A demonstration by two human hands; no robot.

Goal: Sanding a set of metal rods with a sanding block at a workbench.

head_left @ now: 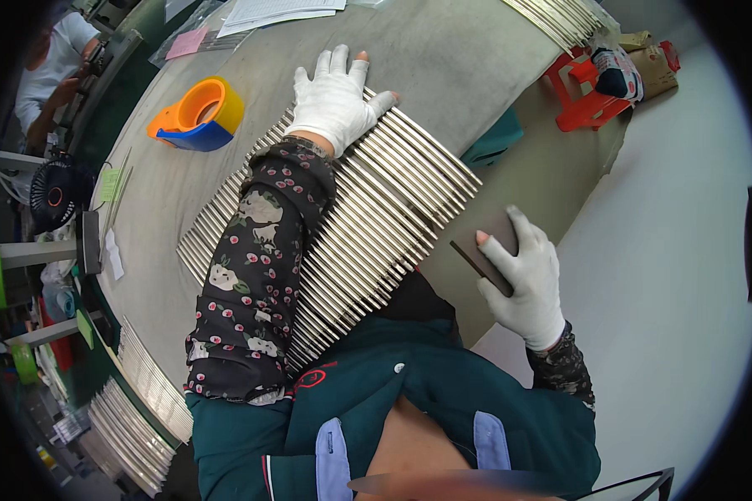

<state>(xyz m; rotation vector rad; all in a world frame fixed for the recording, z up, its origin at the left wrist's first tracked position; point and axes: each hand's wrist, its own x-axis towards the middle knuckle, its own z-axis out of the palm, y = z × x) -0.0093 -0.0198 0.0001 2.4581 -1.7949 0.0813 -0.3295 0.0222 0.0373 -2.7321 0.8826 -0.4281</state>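
Observation:
A wide row of shiny metal rods lies side by side across the grey table, their near ends reaching toward my body. My left hand, in a white glove with some bare fingertips, rests flat on the far end of the row with its fingers spread. Off to the right, beyond the rods' right ends, my right hand wears a similar glove. Its fingers are closed around a dark flat block, held apart from the rods; the glove hides part of the block.
An orange and blue tape dispenser with a tape roll sits left of the rods. Papers lie at the table's far side. More rods rest at the far right, near a red stool. Another person is at the far left.

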